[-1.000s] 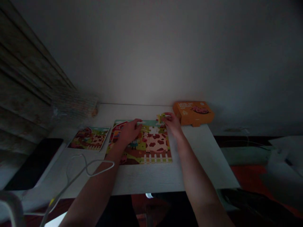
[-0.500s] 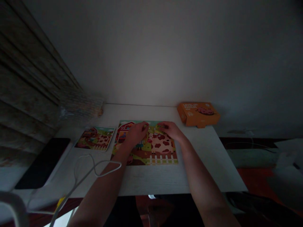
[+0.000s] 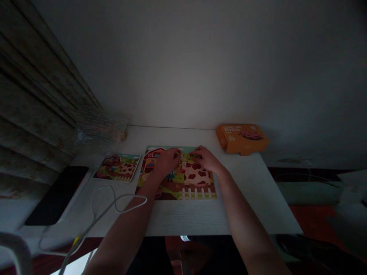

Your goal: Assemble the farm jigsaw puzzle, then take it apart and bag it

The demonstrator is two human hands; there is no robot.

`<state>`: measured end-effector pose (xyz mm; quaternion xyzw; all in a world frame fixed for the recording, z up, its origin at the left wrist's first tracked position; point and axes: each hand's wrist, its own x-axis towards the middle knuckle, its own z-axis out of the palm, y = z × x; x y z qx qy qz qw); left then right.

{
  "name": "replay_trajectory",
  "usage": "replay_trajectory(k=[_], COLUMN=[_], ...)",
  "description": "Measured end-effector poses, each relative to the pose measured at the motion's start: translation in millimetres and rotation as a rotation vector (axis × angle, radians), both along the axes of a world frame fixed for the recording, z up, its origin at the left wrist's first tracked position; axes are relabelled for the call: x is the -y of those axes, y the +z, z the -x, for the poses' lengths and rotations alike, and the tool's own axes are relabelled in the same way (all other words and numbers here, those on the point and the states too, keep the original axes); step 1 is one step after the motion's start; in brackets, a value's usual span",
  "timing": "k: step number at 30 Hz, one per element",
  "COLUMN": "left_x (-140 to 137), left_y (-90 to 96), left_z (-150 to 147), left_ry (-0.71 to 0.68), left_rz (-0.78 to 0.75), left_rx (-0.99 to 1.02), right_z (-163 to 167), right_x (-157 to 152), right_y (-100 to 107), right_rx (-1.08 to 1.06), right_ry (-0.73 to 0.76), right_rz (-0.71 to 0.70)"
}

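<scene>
1. The large rectangular jigsaw puzzle [image 3: 197,178], printed with a red barn, a brown-spotted cow and a white fence, lies flat in the middle of the pale wood-grain desk [image 3: 189,219].
2. The left hand [image 3: 167,162] arches over the puzzle's far middle, its fingers half curled and bent toward the thumb; I cannot tell whether it has hold of anything.
3. The right hand [image 3: 208,159] is over the far right part, above the cow, with thumb and fingers loosely bent; whether a piece sits between them is too dark to tell.
4. The step in hand looks like fitting or pressing pieces along the far middle, where the 2 sets of fingertips face each other a little apart.
5. The next move seems to call for lining up knobs and gaps there, then light downward pressure, while the left hand steadies the joined pieces.
6. Left of the puzzle lies a small glossy picture card [image 3: 117,167] with the same farm scene, handy for checking.
7. At the far right sits an orange cardboard puzzle box [image 3: 243,139], apart from the right hand.
</scene>
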<state>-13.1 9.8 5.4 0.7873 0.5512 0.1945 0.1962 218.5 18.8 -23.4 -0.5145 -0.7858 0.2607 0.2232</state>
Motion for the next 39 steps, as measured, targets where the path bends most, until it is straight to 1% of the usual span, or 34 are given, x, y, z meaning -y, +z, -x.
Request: replay_trajectory(k=[5,8,11,13,15,17,19,21,28,33,39], left_x=[4,9,18,25,33,39,43,44,45,49,50], left_y=[-8.3,-12.2,-14.9,-16.7,-18.6,-20.4,-21.1,-20.5,-15.8,-18.8,-19.5], left_z=[-7,-14,-21,-27,-33,-38,-41,-43,-46,-55,-61], left_ry=[-0.083,-0.144,-0.219,-0.285,-0.334,-0.352,-0.351,-0.345,-0.311,-0.243,-0.213], left_rz=[-0.108,-0.124,-0.126,-0.127,-0.123,-0.106,-0.085,-0.067,-0.073,-0.141,-0.214], left_rx=[-0.033,-0.067,-0.11,-0.141,-0.18,-0.224,-0.257,-0.271,-0.277,-0.265,-0.254], right_z=[-1,0,0,-3,-10,-18,-23,-25,-11,-1,0], right_x=[1,1,1,-1,-4,-7,-9,-8,-3,-4,-5], right_y=[0,0,-1,-1,0,1,2,2,-1,-1,-5], right_rx=[0.013,0.033,-0.003,-0.071,-0.137,-0.167,-0.146,-0.104,0.034,0.186,0.274], right_ry=[0.012,0.016,0.015,-0.044,-0.179,-0.334,-0.431,-0.462,-0.432,-0.478,-0.48], right_rz=[0.004,-0.001,-0.002,-0.008,-0.039,-0.081,-0.106,-0.107,-0.068,-0.1,-0.18])
